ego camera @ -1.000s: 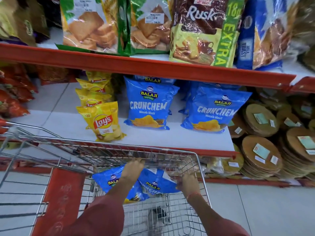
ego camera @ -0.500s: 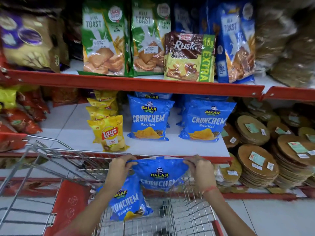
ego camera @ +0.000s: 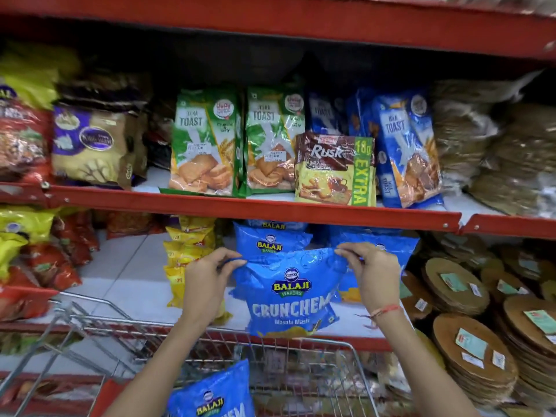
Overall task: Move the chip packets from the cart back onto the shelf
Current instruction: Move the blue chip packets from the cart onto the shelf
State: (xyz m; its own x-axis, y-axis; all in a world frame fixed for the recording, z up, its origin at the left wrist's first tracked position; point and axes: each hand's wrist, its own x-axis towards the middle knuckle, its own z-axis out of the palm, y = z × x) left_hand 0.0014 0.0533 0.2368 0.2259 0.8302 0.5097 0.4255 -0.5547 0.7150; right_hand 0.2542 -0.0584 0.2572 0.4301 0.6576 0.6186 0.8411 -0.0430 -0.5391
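A blue Balaji Crunchem chip packet (ego camera: 290, 293) hangs upright in front of the white lower shelf (ego camera: 126, 284). My left hand (ego camera: 207, 284) pinches its top left corner and my right hand (ego camera: 371, 278) pinches its top right corner. The packet is above the wire cart's front rim (ego camera: 301, 341). Behind it stand more blue Crunchem packets (ego camera: 270, 239) on the shelf. Another blue Crunchem packet (ego camera: 215, 392) leans inside the cart, partly cut off by the bottom edge of the view.
Yellow Lay's packets (ego camera: 186, 251) stand in a row left of the blue ones. Red and yellow packets (ego camera: 45, 260) fill the far left. Stacks of round flat breads (ego camera: 469, 335) sit at the right. Toast and rusk packs (ego camera: 334, 167) line the upper red-edged shelf.
Both hands have lifted the blue packet out of the cart and up to the lower shelf's level. The view has tilted upward, showing more of the upper shelves.
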